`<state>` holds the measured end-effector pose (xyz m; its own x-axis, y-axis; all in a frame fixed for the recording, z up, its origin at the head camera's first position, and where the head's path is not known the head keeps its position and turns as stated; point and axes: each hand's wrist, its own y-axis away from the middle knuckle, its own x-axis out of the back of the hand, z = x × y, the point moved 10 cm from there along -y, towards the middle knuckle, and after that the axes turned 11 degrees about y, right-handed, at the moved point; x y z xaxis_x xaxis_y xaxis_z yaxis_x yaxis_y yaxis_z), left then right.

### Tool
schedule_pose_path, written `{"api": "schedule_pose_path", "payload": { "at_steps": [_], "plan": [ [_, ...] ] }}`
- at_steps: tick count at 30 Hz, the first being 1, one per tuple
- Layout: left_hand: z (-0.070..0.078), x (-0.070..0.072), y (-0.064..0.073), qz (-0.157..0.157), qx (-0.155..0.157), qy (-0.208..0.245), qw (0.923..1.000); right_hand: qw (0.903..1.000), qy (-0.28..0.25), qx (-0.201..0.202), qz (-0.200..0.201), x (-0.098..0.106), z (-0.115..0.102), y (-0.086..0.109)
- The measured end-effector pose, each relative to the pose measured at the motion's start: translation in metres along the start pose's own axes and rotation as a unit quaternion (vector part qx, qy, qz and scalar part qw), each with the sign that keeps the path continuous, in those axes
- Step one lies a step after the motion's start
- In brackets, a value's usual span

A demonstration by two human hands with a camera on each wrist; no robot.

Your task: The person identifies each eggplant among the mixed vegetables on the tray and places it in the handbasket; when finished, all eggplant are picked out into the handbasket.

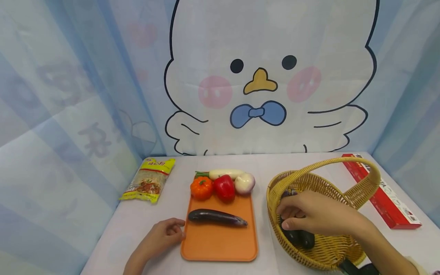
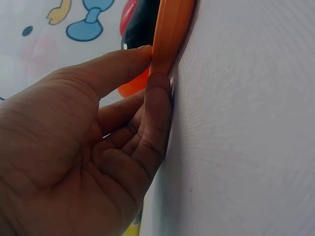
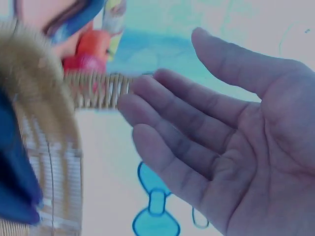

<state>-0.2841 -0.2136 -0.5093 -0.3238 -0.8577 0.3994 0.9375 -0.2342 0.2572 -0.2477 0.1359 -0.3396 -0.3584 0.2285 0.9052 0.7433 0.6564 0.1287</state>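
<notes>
My left hand [image 1: 163, 237] pinches the left edge of an orange tray [image 1: 220, 248], thumb on the rim and fingers against its side in the left wrist view. Across the tray lies a dark purple eggplant [image 1: 216, 217]. Behind it sit a small orange pumpkin [image 1: 201, 188], a red bell pepper [image 1: 225, 188], a round white-and-purple vegetable [image 1: 245, 183] and a white radish [image 1: 225, 174]. My right hand [image 1: 317, 214] hovers over a wicker basket [image 1: 330, 185], its fingers loosely bent and holding nothing in the right wrist view. Dark eggplants [image 1: 306, 239] lie in the basket, partly hidden under this hand.
A yellow food packet [image 1: 149, 180] lies at the back left. A long red-and-white box [image 1: 381, 193] lies right of the basket, whose tall handle [image 1: 372, 179] arches over it. Near the front right corner is a dark object [image 1: 369, 269]. A printed curtain hangs behind the table.
</notes>
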Motion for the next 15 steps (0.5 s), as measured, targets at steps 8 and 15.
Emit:
{"api": "schedule_pose_path", "payload": {
  "at_steps": [8,15],
  "plan": [
    [0.0,-0.001,-0.001,-0.003,-0.001,-0.002,1.0,0.9983,-0.032,-0.01,0.048,-0.013,-0.027,-0.009],
    [-0.003,0.0,-0.005,0.0,0.004,-0.004,1.0,0.9907,-0.092,-0.018,0.099,-0.036,-0.042,-0.026]
  ]
}}
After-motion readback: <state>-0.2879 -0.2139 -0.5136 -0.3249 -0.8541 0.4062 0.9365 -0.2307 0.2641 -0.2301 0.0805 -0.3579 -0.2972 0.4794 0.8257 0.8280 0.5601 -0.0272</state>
